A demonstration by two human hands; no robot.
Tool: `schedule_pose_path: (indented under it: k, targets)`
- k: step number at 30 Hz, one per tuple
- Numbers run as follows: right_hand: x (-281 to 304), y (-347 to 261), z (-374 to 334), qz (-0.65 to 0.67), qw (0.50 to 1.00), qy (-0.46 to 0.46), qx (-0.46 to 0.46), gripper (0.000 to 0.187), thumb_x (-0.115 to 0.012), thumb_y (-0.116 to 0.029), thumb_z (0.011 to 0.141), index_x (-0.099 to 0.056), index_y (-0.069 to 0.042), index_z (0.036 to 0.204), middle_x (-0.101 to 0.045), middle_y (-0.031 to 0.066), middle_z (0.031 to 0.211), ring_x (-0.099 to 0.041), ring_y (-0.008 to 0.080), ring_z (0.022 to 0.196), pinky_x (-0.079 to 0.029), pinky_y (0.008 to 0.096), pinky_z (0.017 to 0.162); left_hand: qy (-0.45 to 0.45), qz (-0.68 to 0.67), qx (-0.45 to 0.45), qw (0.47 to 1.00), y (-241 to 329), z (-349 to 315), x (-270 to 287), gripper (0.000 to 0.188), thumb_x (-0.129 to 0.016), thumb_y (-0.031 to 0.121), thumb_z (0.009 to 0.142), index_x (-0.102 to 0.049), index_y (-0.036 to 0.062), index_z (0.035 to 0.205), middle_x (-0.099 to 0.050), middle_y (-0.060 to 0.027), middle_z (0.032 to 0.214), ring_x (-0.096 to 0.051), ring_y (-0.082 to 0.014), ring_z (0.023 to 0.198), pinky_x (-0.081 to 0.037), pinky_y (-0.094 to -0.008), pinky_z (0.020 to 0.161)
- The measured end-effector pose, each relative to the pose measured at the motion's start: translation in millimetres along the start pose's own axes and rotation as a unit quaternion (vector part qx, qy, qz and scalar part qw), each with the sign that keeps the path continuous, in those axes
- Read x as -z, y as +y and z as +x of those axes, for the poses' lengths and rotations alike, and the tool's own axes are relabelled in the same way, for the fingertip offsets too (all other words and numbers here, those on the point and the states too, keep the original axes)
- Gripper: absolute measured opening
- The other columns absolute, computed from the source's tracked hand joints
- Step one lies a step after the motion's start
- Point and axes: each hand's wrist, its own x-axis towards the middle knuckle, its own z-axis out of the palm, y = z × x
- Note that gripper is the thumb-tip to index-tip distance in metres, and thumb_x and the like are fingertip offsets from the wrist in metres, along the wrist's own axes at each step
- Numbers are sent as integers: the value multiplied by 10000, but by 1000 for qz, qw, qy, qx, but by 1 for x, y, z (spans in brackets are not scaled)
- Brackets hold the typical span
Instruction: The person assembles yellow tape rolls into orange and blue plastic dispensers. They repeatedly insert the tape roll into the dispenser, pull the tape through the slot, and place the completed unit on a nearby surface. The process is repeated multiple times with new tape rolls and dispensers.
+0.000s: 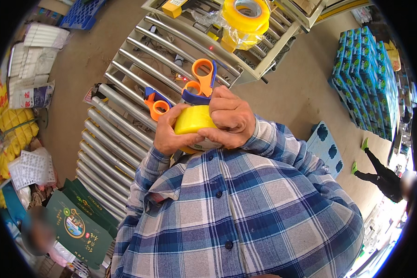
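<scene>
A roll of yellow packing tape [194, 119] is held close in front of my checked shirt. My left hand [170, 133] is closed around its left side, thumb along the near edge. My right hand [230, 118] is closed at its right side, with curled fingers and the thumb against the roll. Whether those fingers pinch the tape's loose end is hidden. Just beyond my hands, an orange and blue tape dispenser [200, 83] rests on the metal rollers. A second orange and blue dispenser [157, 104] lies to its left.
A roller conveyor [118, 111] runs below and left of my hands. Stacked yellow tape rolls [246, 21] in torn plastic stand at the far end. Green cartons [78, 222], a blue pallet [326, 143], a tall stack of blue boxes [363, 81] and two other people surround the conveyor.
</scene>
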Motion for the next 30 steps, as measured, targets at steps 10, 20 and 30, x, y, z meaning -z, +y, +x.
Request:
schedule_pose_path:
  k: [10, 20, 30]
  targets:
    - [0, 5, 12, 38, 999, -16, -27, 286, -734, -248, 725, -492, -97, 723, -535, 101, 849, -494, 261, 814, -415, 350, 738, -4, -8, -9, 1000, 4, 0, 2, 653, -875, 330, 619, -589, 32, 1125, -642, -49, 946, -629, -135, 831, -505, -267, 758]
    - [5, 5, 14, 71, 996, -10, -53, 304, -729, -283, 751, -528, -76, 847, -502, 109, 901, -482, 269, 891, -394, 374, 823, 9, -4, 6, 1000, 9, 1, 1, 658, -879, 310, 614, -587, 34, 1135, -646, -56, 961, -636, -142, 839, -508, -266, 771]
    - [13, -15, 24, 23, 999, 5, -44, 484, -739, -434, 726, -500, -61, 921, -493, 132, 839, -530, 288, 713, -456, 374, 607, -35, 70, -115, 990, 43, 2, 9, 656, -890, 264, 580, -606, 15, 1116, -659, -88, 979, -651, -175, 839, -510, -278, 784]
